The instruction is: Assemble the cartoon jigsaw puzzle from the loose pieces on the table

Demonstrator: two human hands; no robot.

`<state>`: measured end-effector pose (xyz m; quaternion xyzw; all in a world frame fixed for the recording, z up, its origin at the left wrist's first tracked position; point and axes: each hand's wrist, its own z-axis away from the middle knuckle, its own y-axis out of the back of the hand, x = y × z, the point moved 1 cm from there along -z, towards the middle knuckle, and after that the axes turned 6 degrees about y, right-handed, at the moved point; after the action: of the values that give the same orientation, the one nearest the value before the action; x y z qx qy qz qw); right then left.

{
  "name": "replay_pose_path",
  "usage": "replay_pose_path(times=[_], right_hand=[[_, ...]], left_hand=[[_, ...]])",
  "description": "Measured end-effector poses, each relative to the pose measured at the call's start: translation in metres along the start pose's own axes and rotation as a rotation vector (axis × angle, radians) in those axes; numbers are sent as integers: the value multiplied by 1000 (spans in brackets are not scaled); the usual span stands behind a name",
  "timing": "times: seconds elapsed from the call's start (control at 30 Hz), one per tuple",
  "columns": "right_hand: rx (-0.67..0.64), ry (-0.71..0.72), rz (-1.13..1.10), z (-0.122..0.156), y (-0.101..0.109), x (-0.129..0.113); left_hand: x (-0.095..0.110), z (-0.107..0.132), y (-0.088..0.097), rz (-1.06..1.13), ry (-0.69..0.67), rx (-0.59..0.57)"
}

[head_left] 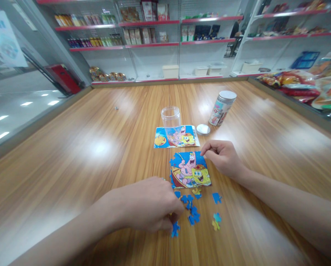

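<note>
The half-joined puzzle [189, 170] lies on the table [112, 122], loose pieces [194, 211] at its six o'clock. At eight, the left hand [151, 201] bends down, whether gripping I cannot tell; at two, the right hand [223, 157] curls its fingers closed. At eleven stands a clear jar [171, 119].

Wooden table [132, 114] — bearing loose puzzle pieces [193, 212], a joined puzzle [187, 170], picture sheet [160, 140], lid [203, 129], canister [221, 111].

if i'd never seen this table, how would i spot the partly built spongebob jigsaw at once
On the wooden table, find the person's right hand; the partly built SpongeBob jigsaw lies beside it. It sits between loose jigsaw pieces, nearer the viewer, and a similar printed sheet beyond. Unlike that sheet, it has a knobbly left edge and no clear plastic jar on it.
</note>
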<state>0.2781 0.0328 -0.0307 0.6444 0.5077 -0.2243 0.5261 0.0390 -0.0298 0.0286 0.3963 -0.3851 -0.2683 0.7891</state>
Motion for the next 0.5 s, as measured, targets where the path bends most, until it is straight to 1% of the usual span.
replay_pose_path(times=[0.17,0.3,0.5], right_hand=[[5,-1,-10,0,0,0],[3,9,-7,0,0,0],[0,32,-9,0,0,-1]], left_hand=[[0,1,3,87,-61,7],[0,0,0,106,-97,24],[-1,-2,-3,70,-50,16]])
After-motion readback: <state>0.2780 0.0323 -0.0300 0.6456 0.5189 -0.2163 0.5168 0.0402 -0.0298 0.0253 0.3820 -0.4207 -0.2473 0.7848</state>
